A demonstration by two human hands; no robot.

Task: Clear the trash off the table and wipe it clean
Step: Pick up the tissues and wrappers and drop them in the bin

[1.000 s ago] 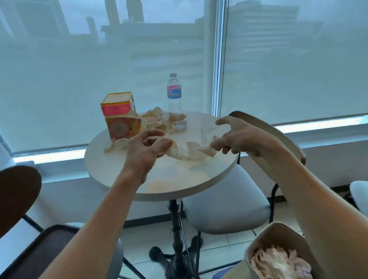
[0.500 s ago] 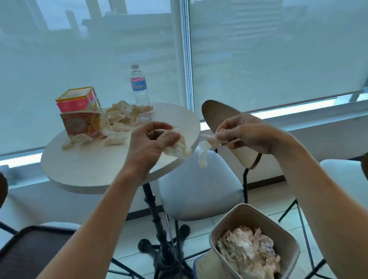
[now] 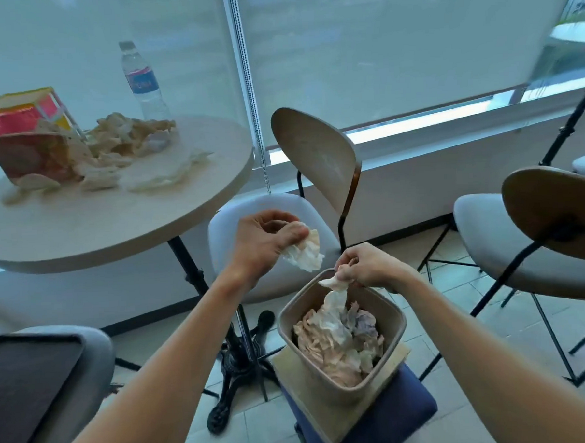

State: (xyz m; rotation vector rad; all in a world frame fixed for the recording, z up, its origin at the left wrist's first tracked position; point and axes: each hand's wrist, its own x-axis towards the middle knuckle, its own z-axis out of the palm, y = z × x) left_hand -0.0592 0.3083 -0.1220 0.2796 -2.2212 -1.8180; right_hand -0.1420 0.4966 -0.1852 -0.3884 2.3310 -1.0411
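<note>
While your left hand point(image 3: 268, 244) pinches a crumpled tissue point(image 3: 304, 253) beside the bin point(image 3: 341, 334) and your right hand point(image 3: 364, 266) pinches another over its rim, the worktop point(image 3: 121, 216) is barely cleared: tissue scraps point(image 3: 128, 145), cartons point(image 3: 25, 133) and a water bottle point(image 3: 143, 83) remain, wiping not begun.

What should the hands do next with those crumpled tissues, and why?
Probably let go. The right hand pinches a tissue right above the open bin, so it should drop straight in. The left hand holds another tissue beside the bin's rim and would need to shift slightly over first.
</note>
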